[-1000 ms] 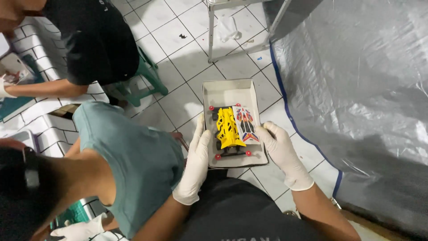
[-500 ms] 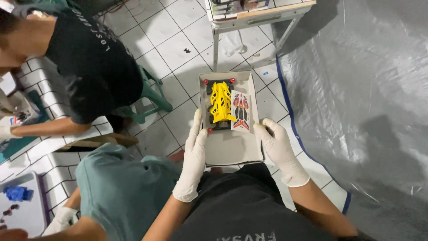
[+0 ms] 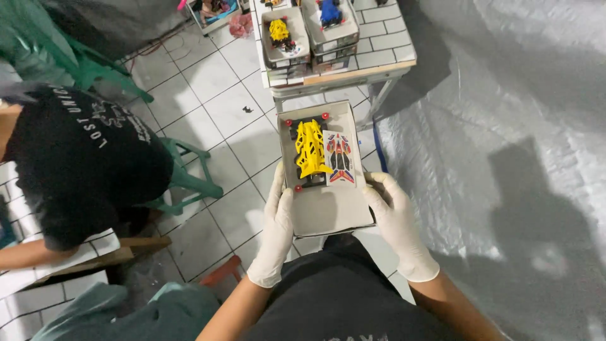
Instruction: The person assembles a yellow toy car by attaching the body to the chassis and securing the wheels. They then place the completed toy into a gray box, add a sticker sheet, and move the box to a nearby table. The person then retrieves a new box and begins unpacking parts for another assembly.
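Both gloved hands, left hand [image 3: 276, 230] and right hand [image 3: 394, 224], are closing their grip on opposite edges of the shallow grey box [image 3: 331, 208], keeping it level so the yellow toy car [image 3: 312, 151] is lying steady inside, just short of the surface [image 3: 372, 53].

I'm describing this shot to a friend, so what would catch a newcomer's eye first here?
First, the bright yellow toy car lying in the open grey box, with a sticker sheet beside it. The white-gloved left hand and right hand hold the box by its sides. Ahead, more boxed toy cars sit on a small tiled table.
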